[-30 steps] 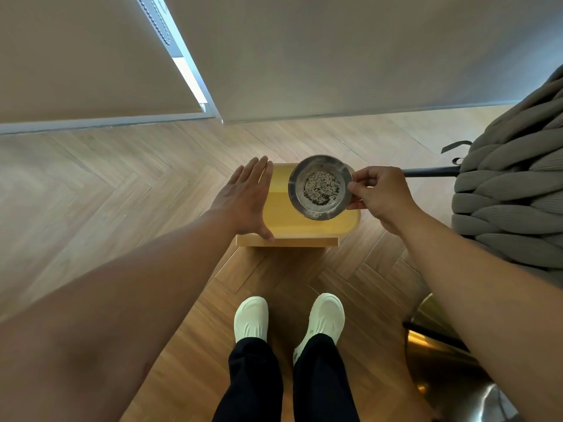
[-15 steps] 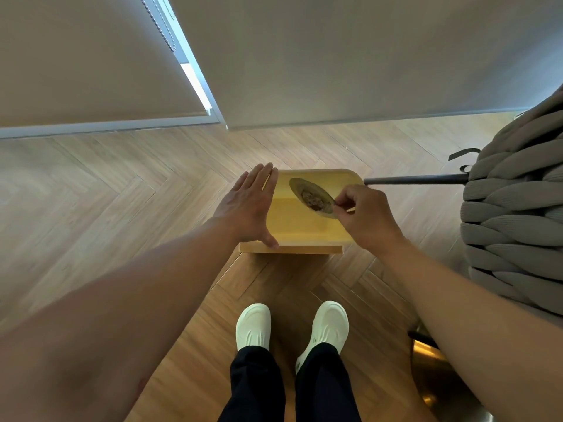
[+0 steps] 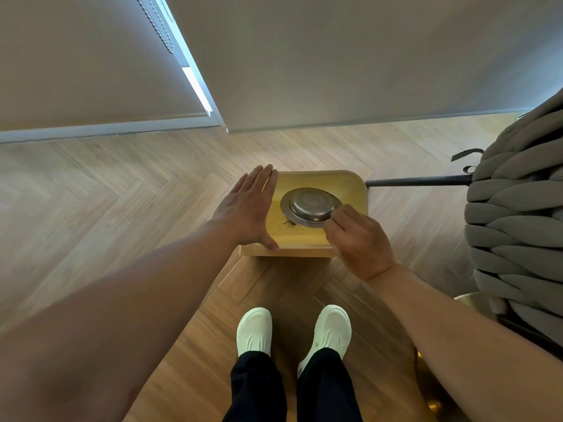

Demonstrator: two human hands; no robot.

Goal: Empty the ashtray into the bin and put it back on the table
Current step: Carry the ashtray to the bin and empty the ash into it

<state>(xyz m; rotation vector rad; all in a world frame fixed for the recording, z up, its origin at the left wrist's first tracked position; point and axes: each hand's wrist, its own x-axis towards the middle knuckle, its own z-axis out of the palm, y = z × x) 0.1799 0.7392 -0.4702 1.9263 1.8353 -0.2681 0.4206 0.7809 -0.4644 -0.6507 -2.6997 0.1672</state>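
Note:
A round metal ashtray [image 3: 309, 205] is turned upside down over the open yellow bin [image 3: 350, 185] on the floor. My right hand [image 3: 358, 239] pinches its near right rim. A few dark ash specks [image 3: 289, 223] show below it inside the bin. My left hand [image 3: 248, 208] lies flat with fingers together on the bin's left edge, its thumb on the near left corner. It holds nothing.
A chunky grey knitted seat [image 3: 518, 220] with a black metal leg [image 3: 417, 180] stands to the right. A brass-coloured round base [image 3: 432, 391] sits at lower right. My white shoes [image 3: 254, 330] stand on the herringbone wood floor just before the bin. Roller blinds hang behind.
My right hand has tipped the ashtray from upright with ash in it to fully upside down over the bin. The left hand has stayed on the bin's edge.

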